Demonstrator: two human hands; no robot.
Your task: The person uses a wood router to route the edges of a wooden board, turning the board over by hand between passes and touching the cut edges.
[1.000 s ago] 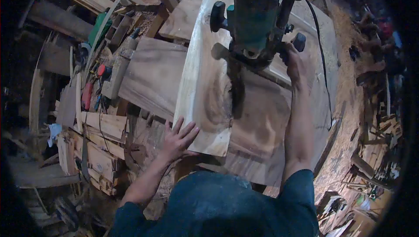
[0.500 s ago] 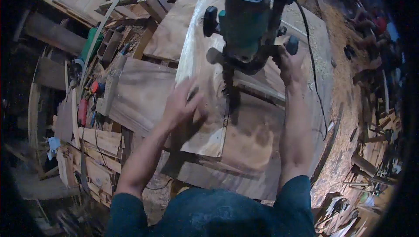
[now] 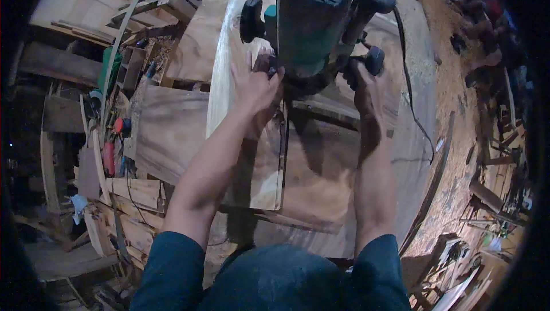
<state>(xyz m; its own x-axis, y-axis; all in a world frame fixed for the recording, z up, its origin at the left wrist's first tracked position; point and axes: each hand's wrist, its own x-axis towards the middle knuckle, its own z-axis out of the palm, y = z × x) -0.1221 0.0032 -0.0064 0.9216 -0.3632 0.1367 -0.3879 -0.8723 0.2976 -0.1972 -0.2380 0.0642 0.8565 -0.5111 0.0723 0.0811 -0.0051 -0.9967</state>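
Observation:
A green and black router point(image 3: 309, 30) stands upright over the right edge of a pale-edged board point(image 3: 229, 81). My right hand point(image 3: 368, 87) is wrapped round the black grip at the router's right. At its left side is my left hand point(image 3: 258, 84), fingers apart, by the base and below the left black knob point(image 3: 251, 20); whether it touches the base cannot be made out. Beneath the board lie more brown wood panels point(image 3: 318, 179). A black cord point(image 3: 408, 81) runs down from the router's right side.
To the left are a red-handled tool point(image 3: 109, 158), a green object point(image 3: 109, 70) and stacked wood offcuts point(image 3: 134, 193). Sawdust covers the floor point(image 3: 452, 156) at the right, with wood scraps point(image 3: 498, 190) beyond. A slatted wooden frame point(image 3: 177, 1) stands at the upper left.
My left hand has left the board's lower left edge and moved up to the router's base. My right hand keeps its hold. The view has shifted, with the router nearer and further left.

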